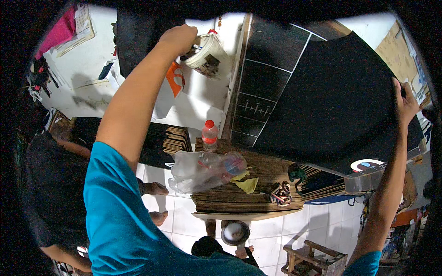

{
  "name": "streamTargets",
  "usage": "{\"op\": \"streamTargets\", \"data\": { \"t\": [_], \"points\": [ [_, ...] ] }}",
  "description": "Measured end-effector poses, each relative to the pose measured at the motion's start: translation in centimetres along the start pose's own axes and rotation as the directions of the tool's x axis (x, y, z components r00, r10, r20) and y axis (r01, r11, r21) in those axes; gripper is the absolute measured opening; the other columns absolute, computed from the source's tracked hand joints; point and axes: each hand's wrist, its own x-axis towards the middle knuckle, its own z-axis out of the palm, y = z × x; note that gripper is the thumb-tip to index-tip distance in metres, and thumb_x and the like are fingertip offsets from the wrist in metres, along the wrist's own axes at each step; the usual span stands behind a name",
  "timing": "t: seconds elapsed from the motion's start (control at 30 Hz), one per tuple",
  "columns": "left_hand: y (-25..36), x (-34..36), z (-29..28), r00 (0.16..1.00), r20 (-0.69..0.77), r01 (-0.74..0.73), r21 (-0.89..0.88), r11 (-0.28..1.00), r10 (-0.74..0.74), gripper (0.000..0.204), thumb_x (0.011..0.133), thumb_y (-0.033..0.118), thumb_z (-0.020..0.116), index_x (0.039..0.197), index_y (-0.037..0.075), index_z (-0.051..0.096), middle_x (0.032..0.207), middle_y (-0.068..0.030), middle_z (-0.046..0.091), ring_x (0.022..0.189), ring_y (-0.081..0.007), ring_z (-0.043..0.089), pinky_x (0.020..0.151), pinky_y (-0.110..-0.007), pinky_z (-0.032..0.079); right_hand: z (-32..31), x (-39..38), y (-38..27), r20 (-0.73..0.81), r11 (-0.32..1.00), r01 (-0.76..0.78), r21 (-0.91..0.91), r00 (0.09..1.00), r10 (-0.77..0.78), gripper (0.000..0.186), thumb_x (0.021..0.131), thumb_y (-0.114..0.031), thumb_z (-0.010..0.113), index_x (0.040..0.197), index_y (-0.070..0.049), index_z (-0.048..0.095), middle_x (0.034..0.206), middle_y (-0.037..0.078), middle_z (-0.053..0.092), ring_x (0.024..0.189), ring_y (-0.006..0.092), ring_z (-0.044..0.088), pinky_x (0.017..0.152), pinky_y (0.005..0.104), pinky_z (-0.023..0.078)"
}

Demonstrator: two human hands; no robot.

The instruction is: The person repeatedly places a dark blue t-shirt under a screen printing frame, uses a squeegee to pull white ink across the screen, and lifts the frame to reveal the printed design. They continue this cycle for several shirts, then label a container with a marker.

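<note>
My left hand (179, 38) is raised at the top, its fingers closed beside a dark hanging cloth (140, 39). What it grips, if anything, is hidden. Just right of it hangs a white bucket (209, 59) with small items in it. A wide black cloth panel (322, 101) lies over a dark board (262, 76) marked with white lines. At the panel's right edge, my right hand (406, 103) pinches it between thumb and fingers.
A stack of brown sheets (248, 198) in front bears a red-capped bottle (210, 135), a clear plastic bag (193, 172), yellow scraps (247, 184) and coiled cords (281, 194). A person in dark clothes (55, 184) is at left. A wooden stool (308, 260) stands on white tiles.
</note>
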Motion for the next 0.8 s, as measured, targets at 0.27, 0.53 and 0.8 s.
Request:
{"op": "streamTargets", "data": {
  "t": [0.27, 0.53, 0.8],
  "points": [
    [-1.5, 0.9, -0.3, 0.987, -0.114, -0.115, -0.017, 0.993, 0.112, 0.022, 0.085, 0.013, 0.065, 0.104, 0.005, 0.074, 0.105, -0.0230, 0.072, 0.098, -0.0415, 0.071, 0.085, -0.049, 0.057, 3.1, -2.7, -0.4, 0.056, 0.982, -0.134, -0.132, 0.988, 0.143, 0.033, 0.094, -0.028, 0.077, 0.085, -0.001, 0.061, 0.070, 0.001, 0.048, 0.070, 0.0054, 0.042, 0.062, 0.0236, 0.040],
    [-1.6, -2.5, -7.5, 0.943, -0.182, -0.250, 0.161, 0.955, 0.278, 0.014, 0.079, 0.014, 0.068, 0.087, 0.005, 0.075, 0.095, -0.0204, 0.070, 0.097, -0.0402, 0.068, 0.086, -0.049, 0.054, 5.8, -4.9, -3.2, 0.080, 0.993, -0.062, 0.100, 0.995, 0.054, 0.051, 0.088, -0.047, 0.079, 0.077, -0.002, 0.058, 0.062, 0.011, 0.052, 0.057, 0.0150, 0.044, 0.055, 0.0311, 0.040],
    [-2.9, -10.1, -16.9, 0.915, -0.257, -0.273, 0.170, 0.947, 0.310, 0.022, 0.087, 0.015, 0.069, 0.107, 0.005, 0.072, 0.110, -0.0178, 0.068, 0.106, -0.0334, 0.068, 0.088, -0.041, 0.055, 7.8, -5.6, -6.5, 0.086, 0.994, -0.019, 0.105, 0.996, 0.010, 0.058, 0.086, -0.060, 0.074, 0.076, -0.004, 0.064, 0.057, 0.012, 0.054, 0.051, 0.0247, 0.049, 0.053, 0.0364, 0.042]
  ]
}}
